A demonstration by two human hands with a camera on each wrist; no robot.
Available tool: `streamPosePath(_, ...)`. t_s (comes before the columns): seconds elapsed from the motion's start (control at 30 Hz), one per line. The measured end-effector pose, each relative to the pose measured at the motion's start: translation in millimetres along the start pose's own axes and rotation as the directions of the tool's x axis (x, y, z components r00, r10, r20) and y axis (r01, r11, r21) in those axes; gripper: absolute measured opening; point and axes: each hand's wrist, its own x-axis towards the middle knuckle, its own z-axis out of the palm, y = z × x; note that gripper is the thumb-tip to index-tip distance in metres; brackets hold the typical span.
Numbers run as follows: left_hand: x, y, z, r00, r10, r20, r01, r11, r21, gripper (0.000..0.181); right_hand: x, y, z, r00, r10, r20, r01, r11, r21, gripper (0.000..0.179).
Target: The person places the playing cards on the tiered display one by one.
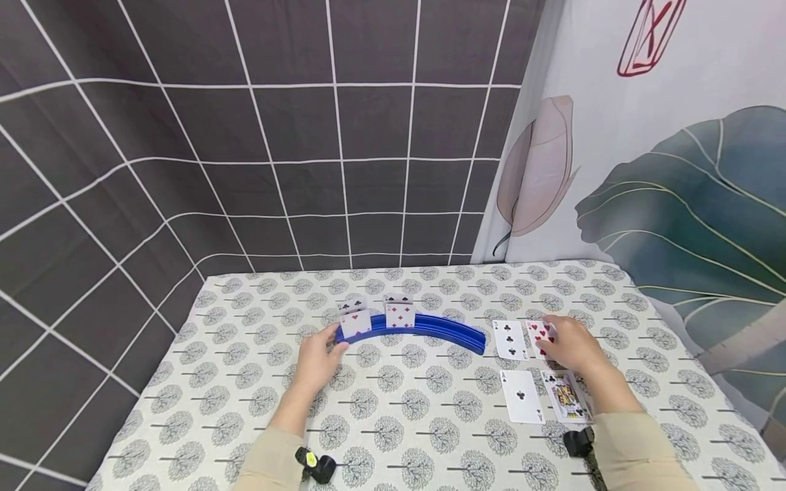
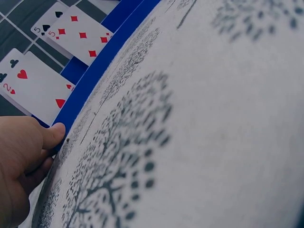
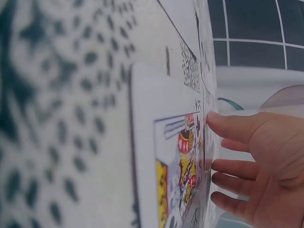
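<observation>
My left hand (image 1: 317, 359) grips the left end of a curved blue card holder (image 1: 451, 332), thumb on its front edge in the left wrist view. Standing in the holder are a two of hearts (image 2: 43, 88) before a clubs card (image 2: 14, 61), and a five of diamonds (image 2: 81, 34) before a five of spades (image 2: 47, 21). Over at the right, my right hand (image 1: 574, 344) touches a hearts card (image 1: 537, 333) lying on the table; its fingers look extended in the right wrist view. That hand partly covers the card.
Left of the hearts card lies a three of clubs (image 1: 510, 339). Nearer me are an ace of clubs (image 1: 522, 395) and a clubs face card (image 1: 563, 397). A tree-print cloth (image 1: 393, 436) covers the table, with a dark gridded curtain (image 1: 295, 123) behind.
</observation>
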Motion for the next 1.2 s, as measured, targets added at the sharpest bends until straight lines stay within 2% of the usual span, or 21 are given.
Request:
streamPosePath(0.47, -0.9, 1.3, -0.1, 1.000, 0.008, -0.002, -0.008, 1.000, 0.012, 0.054, 1.8, 4.7, 2.2, 1.000, -0.011, 0.016, 0.011, 1.000, -0.021, 0.060)
streamPosePath(0.87, 1.2, 1.0, 1.1, 1.000, 0.028, -0.002, -0.028, 1.000, 0.002, 0.054, 3.9, 3.6, -1.7, 0.996, 0.060, -0.060, -0.056, 0.996, 0.073, 0.070)
streamPosePath(1.0, 1.0, 1.0, 0.5, 1.000, 0.027, -0.005, -0.027, 1.000, 0.006, 0.053, 3.7, 5.1, 0.1, 0.994, 0.081, -0.076, -0.075, 0.994, 0.082, 0.065)
streamPosePath(1.2, -0.6, 1.4, -0.7, 1.000, 0.026, -0.006, -0.026, 1.000, 0.006, 0.053, 2.6, 4.1, 2.0, 0.991, 0.065, -0.118, -0.057, 0.996, 0.073, 0.048)
